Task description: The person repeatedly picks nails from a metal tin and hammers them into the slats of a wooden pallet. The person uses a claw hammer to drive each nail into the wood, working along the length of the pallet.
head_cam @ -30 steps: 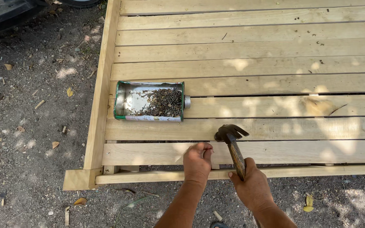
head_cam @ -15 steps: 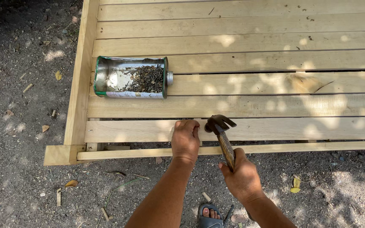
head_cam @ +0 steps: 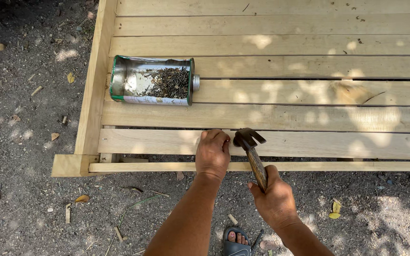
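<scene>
My right hand (head_cam: 274,198) grips the wooden handle of a claw hammer (head_cam: 251,149), whose dark head sits just above the nearest wide plank (head_cam: 338,144). My left hand (head_cam: 212,153) rests on that same plank right beside the hammer head, fingers curled and pinched together as if on a nail, though the nail itself is hidden. Further up the slatted wooden frame (head_cam: 91,95) lies a cut-open metal can (head_cam: 152,86) on its side, holding several dark nails.
The frame of pale planks lies on bare dirt (head_cam: 29,118) strewn with wood chips and dry leaves. A narrow front rail (head_cam: 167,167) runs below the plank. My sandalled foot (head_cam: 236,239) shows at the bottom edge.
The hammer head has come down closer to the plank beside my left hand. The view has shifted, so the frame and the can sit further right and lower.
</scene>
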### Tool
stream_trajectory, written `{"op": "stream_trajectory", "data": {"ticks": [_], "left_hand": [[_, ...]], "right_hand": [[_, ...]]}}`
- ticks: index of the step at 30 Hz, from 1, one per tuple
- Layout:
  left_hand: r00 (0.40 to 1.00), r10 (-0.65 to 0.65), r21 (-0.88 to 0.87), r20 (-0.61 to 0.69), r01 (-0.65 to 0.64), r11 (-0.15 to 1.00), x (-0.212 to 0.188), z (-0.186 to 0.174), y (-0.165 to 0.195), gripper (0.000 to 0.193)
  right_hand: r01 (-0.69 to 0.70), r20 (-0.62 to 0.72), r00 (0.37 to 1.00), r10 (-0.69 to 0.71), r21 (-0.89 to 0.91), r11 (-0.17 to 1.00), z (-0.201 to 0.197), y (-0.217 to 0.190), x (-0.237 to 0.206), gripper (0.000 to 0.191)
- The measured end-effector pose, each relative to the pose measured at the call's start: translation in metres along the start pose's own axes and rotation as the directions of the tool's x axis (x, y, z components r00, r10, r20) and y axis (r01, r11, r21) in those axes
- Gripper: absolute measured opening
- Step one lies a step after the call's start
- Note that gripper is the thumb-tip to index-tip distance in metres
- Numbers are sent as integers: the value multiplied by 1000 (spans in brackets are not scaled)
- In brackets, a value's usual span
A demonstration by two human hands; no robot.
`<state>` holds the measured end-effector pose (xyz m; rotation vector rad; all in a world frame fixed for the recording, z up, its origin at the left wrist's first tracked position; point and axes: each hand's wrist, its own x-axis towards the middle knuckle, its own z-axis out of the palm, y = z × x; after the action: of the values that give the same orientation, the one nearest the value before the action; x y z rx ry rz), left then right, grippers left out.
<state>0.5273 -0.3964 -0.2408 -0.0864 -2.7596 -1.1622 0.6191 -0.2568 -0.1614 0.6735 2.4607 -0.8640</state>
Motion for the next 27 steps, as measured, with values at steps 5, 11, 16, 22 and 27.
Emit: {"op": "stream_trajectory", "data": {"ticks": [5,11,16,22,27], "left_hand": [[1000,-9,-21,-3,9,1000,1,-1,1,4],[989,-111,37,93,108,993,3,-4,6,2],[976,-174,36,131,171,985,5,-7,10,4],[981,-158,22,115,156,987,5,-9,10,5],[980,-165,2,115,166,986,5,-10,11,5]], "right_hand": [[49,-25,999,-47,81,996,-4,-3,-2,37],[89,10,996,-89,2,996,-7,-12,-5,40],[-22,104,994,28,-66,998,-9,-17,-3,37],[55,60,997,-56,15,998,-12,-20,-4,40],[-4,100,995,10,-52,999,-15,-23,-5,41]]}}
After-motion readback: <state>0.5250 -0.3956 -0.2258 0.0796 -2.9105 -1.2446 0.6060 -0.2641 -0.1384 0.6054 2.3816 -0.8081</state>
